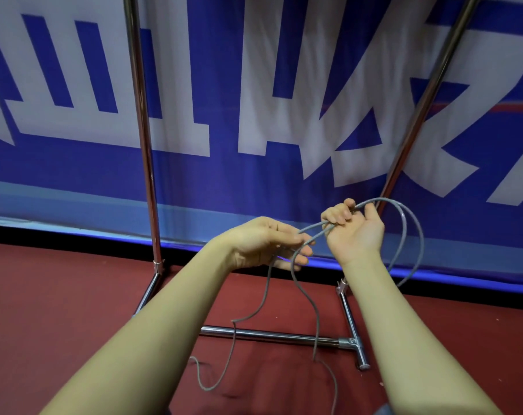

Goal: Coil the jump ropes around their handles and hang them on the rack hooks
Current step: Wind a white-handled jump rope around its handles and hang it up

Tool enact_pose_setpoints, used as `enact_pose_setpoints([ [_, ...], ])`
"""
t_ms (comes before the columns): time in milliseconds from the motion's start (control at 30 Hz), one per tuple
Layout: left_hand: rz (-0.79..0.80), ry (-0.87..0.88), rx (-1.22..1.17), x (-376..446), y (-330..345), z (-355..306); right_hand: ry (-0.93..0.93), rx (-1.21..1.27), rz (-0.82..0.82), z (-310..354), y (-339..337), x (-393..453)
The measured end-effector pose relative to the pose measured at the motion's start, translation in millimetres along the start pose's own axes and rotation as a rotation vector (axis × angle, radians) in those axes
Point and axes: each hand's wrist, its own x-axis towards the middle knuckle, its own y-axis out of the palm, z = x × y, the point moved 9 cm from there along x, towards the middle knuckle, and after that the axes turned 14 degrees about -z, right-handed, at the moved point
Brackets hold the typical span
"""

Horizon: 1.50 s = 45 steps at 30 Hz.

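A blue banner (254,181) with large white characters fills the background and reaches down to a dark red floor (44,295). In front of it stands a chrome rack (146,163): one upright at left, a second upright leaning in from the upper right, and a low crossbar joining two floor feet beneath the arms. The crossbar lies directly under the working area, and the hanging rope strands pass in front of it. The left hand (263,242) is held palm inward at centre, its fingers curled, with the grey jump rope (416,235) pinched between thumb and fingertips. Just beside it, to the right and slightly higher, the right hand (354,227) is palm up, its fingers curled over and gripping the gathered rope. From that grip two loops arc out to the right and down behind the right wrist. A short span of rope bridges the two hands, which are near each other but not touching. Below the left hand two strands drop to the floor, where the slack trails in loose curves. No handle can be made out.
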Motion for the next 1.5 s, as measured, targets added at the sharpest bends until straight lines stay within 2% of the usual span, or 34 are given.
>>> enact_pose_setpoints([
  [100,-0.065,0.088,-0.156,-1.2,-2.7,-17.0,0.029,-0.018,0.007,-6.2,-0.2,2.6],
  [200,-0.144,0.161,-0.386,-1.8,-8.4,-38.1,0.113,-0.174,0.054,-24.5,-2.4,1.9],
  [367,-0.353,0.169,-0.754,-0.1,-31.1,-46.5,0.245,-0.623,0.193,-71.4,-7.6,-14.0],
  [467,-0.436,0.173,-0.954,1.1,-50.1,-43.4,0.311,-0.914,0.337,-91.8,-10.6,-27.3],
  [600,-0.525,0.186,-1.113,3.4,-77.1,-37.4,0.410,-1.194,0.455,-106.7,-24.1,-37.8],
  [700,-0.576,0.196,-1.097,8.4,-87.8,-25.0,0.416,-1.312,0.421,-112.4,-36.6,-39.0],
  [833,-0.538,0.112,-0.941,14.3,-84.4,-8.2,0.385,-1.028,0.367,-105.5,-18.4,-38.0],
  [967,-0.419,-0.045,-0.574,14.0,-61.8,2.8,0.312,-0.631,0.345,-78.1,11.4,-35.5],
  [1100,-0.194,-0.178,-0.152,10.1,-32.1,19.6,0.201,-0.358,0.274,-48.5,20.8,-25.4],
  [1167,-0.068,-0.204,-0.031,5.6,-20.4,24.8,0.160,-0.258,0.235,-37.4,19.8,-18.8],
  [1300,0.060,-0.133,0.054,-0.4,-6.7,22.5,0.119,-0.121,0.157,-22.0,11.8,-9.7],
  [1400,0.008,0.006,0.091,0.9,-5.7,12.2,0.077,-0.090,0.090,-16.1,4.6,-4.6],
  [1500,-0.071,0.075,0.010,2.7,-9.2,1.9,0.043,-0.088,0.036,-12.7,-0.1,-0.8],
])
